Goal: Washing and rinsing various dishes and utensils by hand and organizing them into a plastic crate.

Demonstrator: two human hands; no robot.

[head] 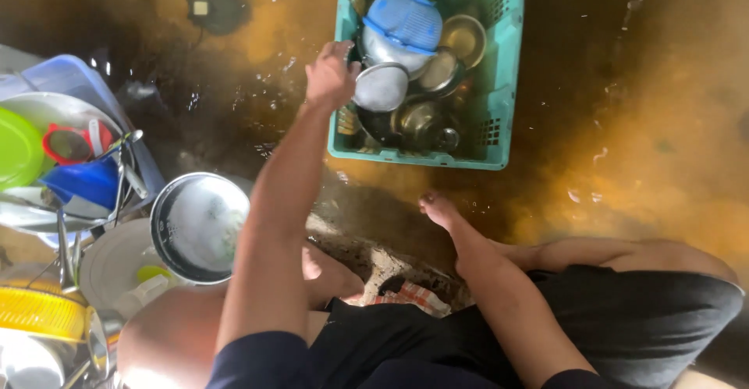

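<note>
My left hand [331, 77] reaches forward over the near left corner of a teal plastic crate [421, 159] and grips the edge of a round steel plate [381, 86]. The plate is tilted against other steel dishes in the crate. A blue plastic colander [406, 18] lies upside down at the back of the crate, with a brass-coloured bowl [464, 39] beside it. My right forearm [507, 303] runs down towards my bare foot [438, 209]; the hand itself cannot be made out.
The floor is wet and brown. A steel pot [199, 225] with soapy water stands at my left knee. Further left is a basin with a green plate [15, 147], a blue scoop [86, 182] and utensils, and a yellow dish [39, 311]. A black object [214, 10] lies far left.
</note>
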